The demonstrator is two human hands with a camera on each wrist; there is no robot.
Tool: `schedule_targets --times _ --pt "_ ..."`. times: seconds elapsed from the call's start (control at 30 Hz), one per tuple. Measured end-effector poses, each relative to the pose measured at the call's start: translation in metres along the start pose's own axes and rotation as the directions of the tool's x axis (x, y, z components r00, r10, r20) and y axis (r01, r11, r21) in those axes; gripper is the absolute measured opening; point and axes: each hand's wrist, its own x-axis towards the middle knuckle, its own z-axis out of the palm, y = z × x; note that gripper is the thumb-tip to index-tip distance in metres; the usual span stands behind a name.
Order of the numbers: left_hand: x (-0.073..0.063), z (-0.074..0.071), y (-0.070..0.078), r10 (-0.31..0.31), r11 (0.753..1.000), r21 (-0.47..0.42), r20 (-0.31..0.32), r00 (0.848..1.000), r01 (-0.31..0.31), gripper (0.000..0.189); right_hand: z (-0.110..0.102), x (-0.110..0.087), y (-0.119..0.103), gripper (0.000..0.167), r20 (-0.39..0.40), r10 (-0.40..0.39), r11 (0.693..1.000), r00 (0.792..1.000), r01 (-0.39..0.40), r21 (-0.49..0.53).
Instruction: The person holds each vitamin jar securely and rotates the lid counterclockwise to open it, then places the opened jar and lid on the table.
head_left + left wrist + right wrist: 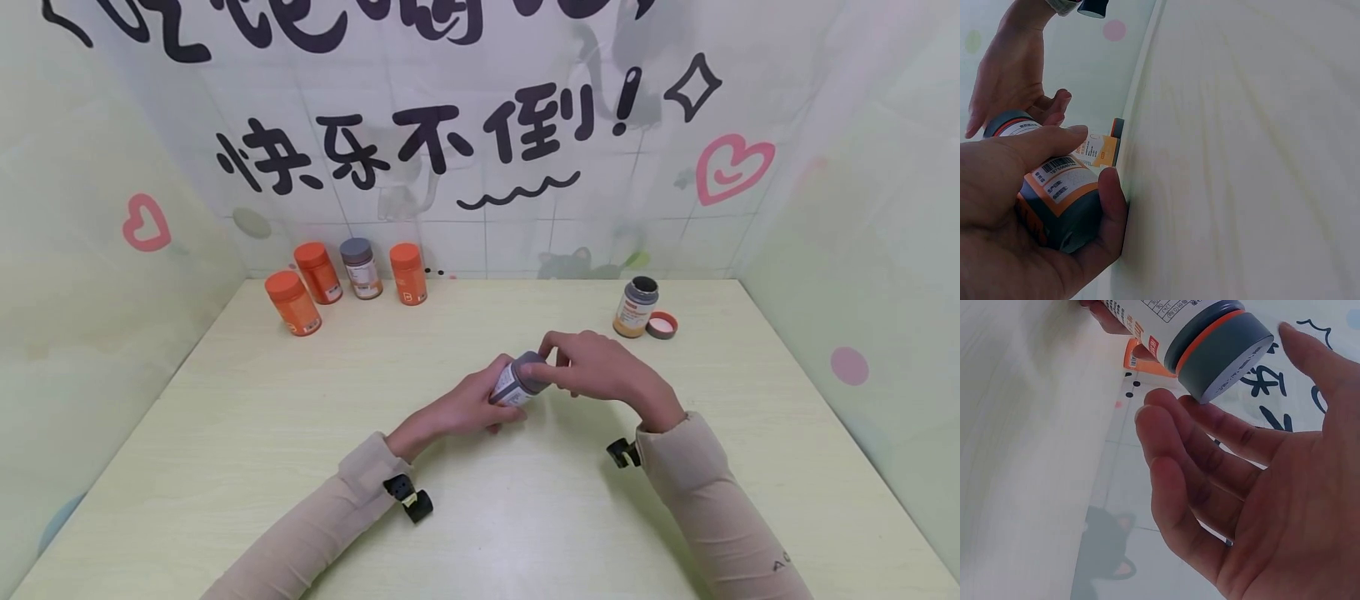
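Note:
My left hand [472,402] grips a pill bottle [1063,184] with a white and orange label, holding it tilted above the table with its cap towards the right. The grey cap [1225,356] sits on the bottle, and an orange-red ring shows beneath it. Around the cap lies my right hand [600,365], its fingers loosely bent. In the right wrist view the thumb stands apart from the cap, while a fingertip is close to its edge; I cannot tell whether they touch. Further right, an uncapped pill bottle [635,310] stands beside its loose cap [662,325], which lies inside up.
At the back left stand several capped bottles: an orange bottle [294,305], a second orange bottle [319,275], a grey-capped bottle [363,271] and another orange bottle [408,277]. The pale table [495,517] is bordered by printed curtains [420,192] at the back and sides.

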Motion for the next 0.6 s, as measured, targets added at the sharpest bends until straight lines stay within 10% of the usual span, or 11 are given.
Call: schedule_targets --times 0.6 --pt "0.0007 -0.0003 -0.0008 -0.003 1.000 -0.002 0.006 1.000 0.003 0.053 0.0007 0.0008 0.0003 0.044 -0.001 -0.005 1.000 1.000 0.005 -0.022"
